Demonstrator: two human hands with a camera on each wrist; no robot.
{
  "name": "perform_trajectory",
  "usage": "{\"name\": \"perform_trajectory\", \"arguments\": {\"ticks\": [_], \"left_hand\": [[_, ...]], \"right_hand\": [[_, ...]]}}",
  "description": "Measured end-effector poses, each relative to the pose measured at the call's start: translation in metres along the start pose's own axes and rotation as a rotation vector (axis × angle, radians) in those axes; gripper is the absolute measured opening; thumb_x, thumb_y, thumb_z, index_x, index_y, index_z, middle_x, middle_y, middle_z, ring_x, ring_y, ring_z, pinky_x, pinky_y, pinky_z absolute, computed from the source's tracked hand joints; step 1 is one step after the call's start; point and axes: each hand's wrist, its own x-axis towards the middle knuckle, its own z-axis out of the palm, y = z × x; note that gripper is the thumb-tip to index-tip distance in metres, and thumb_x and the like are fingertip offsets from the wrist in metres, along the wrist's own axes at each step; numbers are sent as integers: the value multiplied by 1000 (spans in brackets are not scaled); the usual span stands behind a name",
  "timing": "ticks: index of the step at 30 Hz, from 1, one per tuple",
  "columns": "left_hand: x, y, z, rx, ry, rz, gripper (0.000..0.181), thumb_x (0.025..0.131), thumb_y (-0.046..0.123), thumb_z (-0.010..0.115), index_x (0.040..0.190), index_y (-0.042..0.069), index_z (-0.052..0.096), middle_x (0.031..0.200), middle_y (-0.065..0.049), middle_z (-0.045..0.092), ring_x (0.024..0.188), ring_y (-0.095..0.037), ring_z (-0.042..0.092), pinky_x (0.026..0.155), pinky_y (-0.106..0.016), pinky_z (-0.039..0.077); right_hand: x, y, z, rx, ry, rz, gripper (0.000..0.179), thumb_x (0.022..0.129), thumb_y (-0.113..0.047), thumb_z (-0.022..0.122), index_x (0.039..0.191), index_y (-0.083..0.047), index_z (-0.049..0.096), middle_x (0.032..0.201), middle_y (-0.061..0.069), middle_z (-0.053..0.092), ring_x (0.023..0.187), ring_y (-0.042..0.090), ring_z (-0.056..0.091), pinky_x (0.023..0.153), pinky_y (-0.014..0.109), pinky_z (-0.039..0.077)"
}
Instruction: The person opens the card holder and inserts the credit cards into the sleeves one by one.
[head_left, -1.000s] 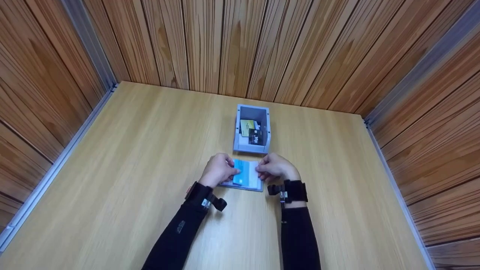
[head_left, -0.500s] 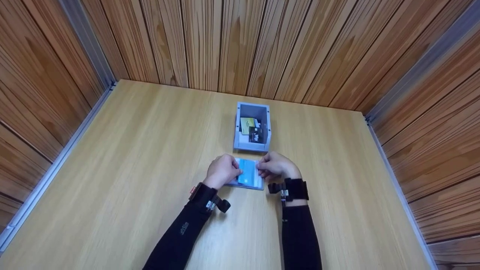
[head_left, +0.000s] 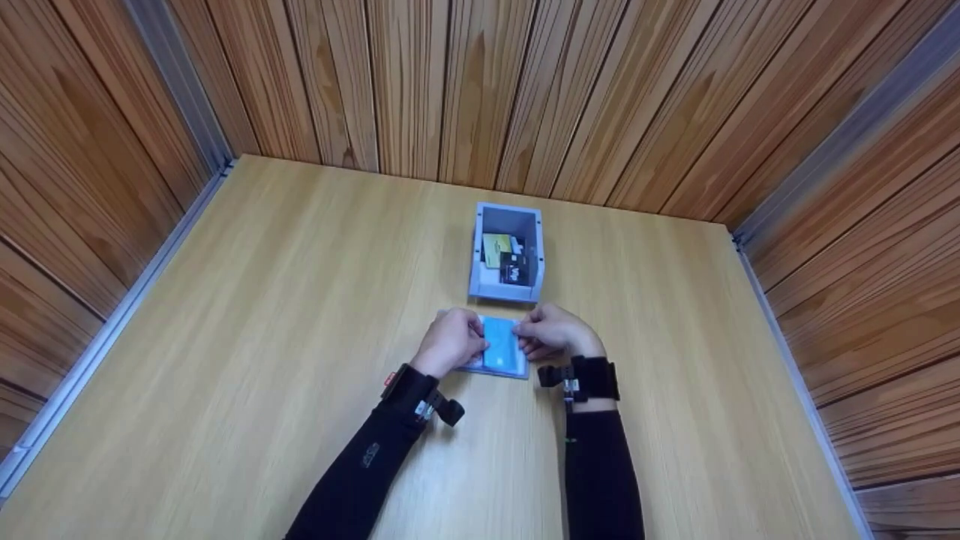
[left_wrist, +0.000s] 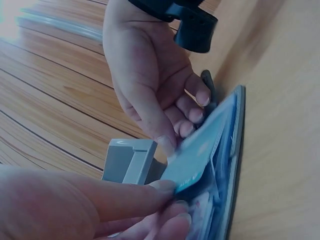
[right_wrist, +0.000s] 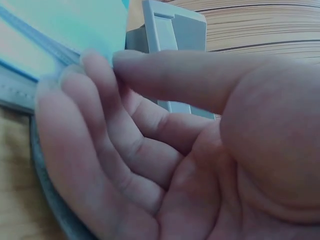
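In the head view a light blue card [head_left: 498, 346] lies over an opened card holder [head_left: 474, 367] with clear plastic sleeves. My left hand [head_left: 451, 341] pinches the card's left edge between thumb and fingers. In the left wrist view the card [left_wrist: 192, 155] slants above the sleeves, overlapping them at its far side. My right hand [head_left: 555, 331] pinches the right edge of the clear sleeve with thumb and fingertips. Its other fingers curl loosely beside the holder. The right wrist view shows this right hand [right_wrist: 145, 135] close up, with thumb and fingertips meeting at the plastic edge.
Just beyond the holder stands a grey open-topped bin [head_left: 507, 293]. Inside it lie a yellow-green card [head_left: 496, 250], a black card [head_left: 514, 268] and other pieces. Wood-panelled walls [head_left: 480, 90] surround the table [head_left: 322, 262] at the back and sides.
The left hand has moved to the right with the blue card, which now covers more of the right-hand sleeve. The right hand has stayed nearly in place.
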Motion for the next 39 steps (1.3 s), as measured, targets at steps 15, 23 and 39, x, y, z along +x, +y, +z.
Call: {"name": "perform_trajectory", "arguments": {"ticks": [15,23,39], "left_hand": [[2,-4,2,141,-22,94,10,100,14,78,100,7,71,90,-3,68,81,-18,60,69,-29,44],[3,-3,2,150,-37,86,10,102,15,75,105,8,69,92,-3,66,82,-19,59,67,-28,41],[37,-36,31,152,39,82,19,91,17,82,85,17,63,80,4,64,73,-15,60,63,-28,43]], "right_hand": [[1,0,3,18,-25,-10,18,114,-17,52,107,-5,63,82,1,63,69,11,64,63,24,61],[1,1,3,-3,-5,-32,18,113,-19,55,106,-5,64,82,2,62,69,13,64,63,25,61],[2,6,-1,79,-22,-6,22,111,-26,59,104,-7,65,81,1,65,69,13,66,66,26,63]]}}
